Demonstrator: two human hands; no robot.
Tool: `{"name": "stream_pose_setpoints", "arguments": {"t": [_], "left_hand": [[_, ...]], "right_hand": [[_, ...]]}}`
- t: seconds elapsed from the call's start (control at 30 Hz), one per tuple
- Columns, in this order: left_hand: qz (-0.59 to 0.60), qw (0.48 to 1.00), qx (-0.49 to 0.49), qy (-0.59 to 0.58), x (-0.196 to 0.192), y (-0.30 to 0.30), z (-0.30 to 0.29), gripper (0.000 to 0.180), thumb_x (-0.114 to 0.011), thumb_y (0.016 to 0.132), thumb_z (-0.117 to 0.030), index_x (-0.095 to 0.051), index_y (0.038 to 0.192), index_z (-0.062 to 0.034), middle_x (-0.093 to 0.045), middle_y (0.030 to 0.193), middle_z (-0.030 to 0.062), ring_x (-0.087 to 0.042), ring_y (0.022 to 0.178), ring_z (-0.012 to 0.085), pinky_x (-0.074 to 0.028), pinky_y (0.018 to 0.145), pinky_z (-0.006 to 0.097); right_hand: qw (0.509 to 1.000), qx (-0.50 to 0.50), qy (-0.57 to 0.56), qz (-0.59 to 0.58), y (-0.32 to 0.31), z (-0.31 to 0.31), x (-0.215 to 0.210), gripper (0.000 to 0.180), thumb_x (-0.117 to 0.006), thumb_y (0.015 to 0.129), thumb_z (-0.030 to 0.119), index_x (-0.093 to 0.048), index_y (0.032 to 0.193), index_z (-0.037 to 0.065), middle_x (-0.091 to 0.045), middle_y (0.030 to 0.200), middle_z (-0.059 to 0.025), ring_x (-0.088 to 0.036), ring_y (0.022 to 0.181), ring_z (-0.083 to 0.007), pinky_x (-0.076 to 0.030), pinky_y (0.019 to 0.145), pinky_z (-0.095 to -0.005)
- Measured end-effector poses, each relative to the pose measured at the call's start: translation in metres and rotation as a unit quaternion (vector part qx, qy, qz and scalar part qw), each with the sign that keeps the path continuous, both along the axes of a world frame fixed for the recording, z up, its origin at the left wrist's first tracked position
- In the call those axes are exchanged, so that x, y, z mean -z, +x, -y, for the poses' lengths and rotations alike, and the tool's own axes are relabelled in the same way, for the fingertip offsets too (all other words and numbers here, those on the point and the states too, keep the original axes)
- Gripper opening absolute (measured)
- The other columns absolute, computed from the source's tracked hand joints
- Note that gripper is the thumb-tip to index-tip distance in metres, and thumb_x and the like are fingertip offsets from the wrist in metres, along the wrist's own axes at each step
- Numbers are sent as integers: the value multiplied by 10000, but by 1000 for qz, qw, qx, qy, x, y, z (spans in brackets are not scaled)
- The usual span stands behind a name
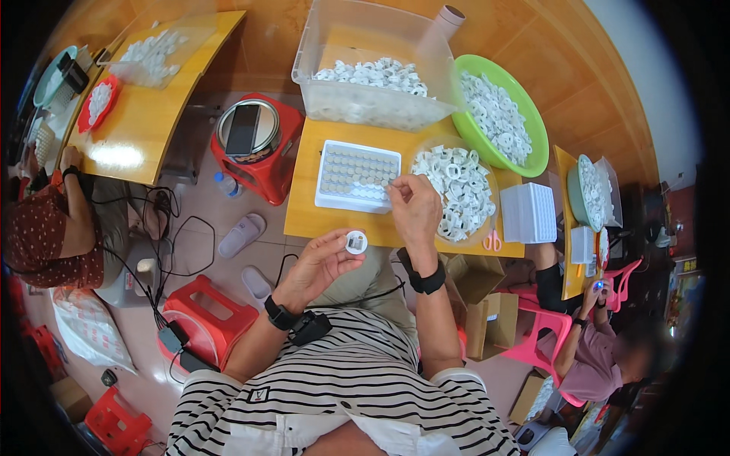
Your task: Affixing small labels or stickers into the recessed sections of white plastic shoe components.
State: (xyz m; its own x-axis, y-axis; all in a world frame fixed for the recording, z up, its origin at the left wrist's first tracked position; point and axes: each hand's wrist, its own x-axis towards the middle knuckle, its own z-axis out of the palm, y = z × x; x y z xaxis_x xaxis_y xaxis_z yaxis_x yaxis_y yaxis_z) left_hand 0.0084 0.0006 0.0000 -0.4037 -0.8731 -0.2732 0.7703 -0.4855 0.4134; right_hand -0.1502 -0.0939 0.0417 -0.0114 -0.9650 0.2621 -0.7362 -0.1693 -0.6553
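Observation:
My left hand (323, 266) pinches a small round white plastic part (356, 242) with a greyish square patch in its middle, held in front of the table's near edge. Over the right side of a white tray (353, 202), my right hand (415, 209) has thumb and fingers drawn together; whatever lies between their tips is too small to make out. Rows of small round pieces fill the tray, mostly grey-topped, with white ones along the near right. Beside my right hand, a shallow round container (487, 209) is heaped with white ring-shaped plastic parts (456, 182).
Behind the tray stands a large clear bin (372, 110) of white parts, with a green basin (537, 152) of more at its right. Stacked white trays (528, 213) and scissors (493, 241) lie rightward. Red stools (209, 319) and cables flank me; co-workers sit left and right.

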Motion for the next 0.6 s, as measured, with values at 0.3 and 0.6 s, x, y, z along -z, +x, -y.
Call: {"name": "stream_pose_setpoints", "arguments": {"t": [0.3, 0.6], "left_hand": [[-10, 1000, -15, -1, -1, 5, 4, 357, -523, 892, -182, -484, 1184, 20, -590, 1014, 77, -602, 878, 151, -504, 790, 264], [12, 1000, -23, -13, -1, -1, 5, 299, -538, 881, -152, -526, 1140, -4, -598, 1032, 70, -596, 904, 136, -497, 809, 274]], "right_hand": [[986, -61, 68, 143, -9, -12, -6, 90, -629, 740, 29, -558, 790, 4, -537, 694, -71, -512, 609, -163, -411, 562, -281], [978, -176, 48, 99, 13, -70, -17, 130, -597, 738, -34, -522, 838, 2, -491, 766, -126, -529, 687, -279, -423, 598, -356]]}}
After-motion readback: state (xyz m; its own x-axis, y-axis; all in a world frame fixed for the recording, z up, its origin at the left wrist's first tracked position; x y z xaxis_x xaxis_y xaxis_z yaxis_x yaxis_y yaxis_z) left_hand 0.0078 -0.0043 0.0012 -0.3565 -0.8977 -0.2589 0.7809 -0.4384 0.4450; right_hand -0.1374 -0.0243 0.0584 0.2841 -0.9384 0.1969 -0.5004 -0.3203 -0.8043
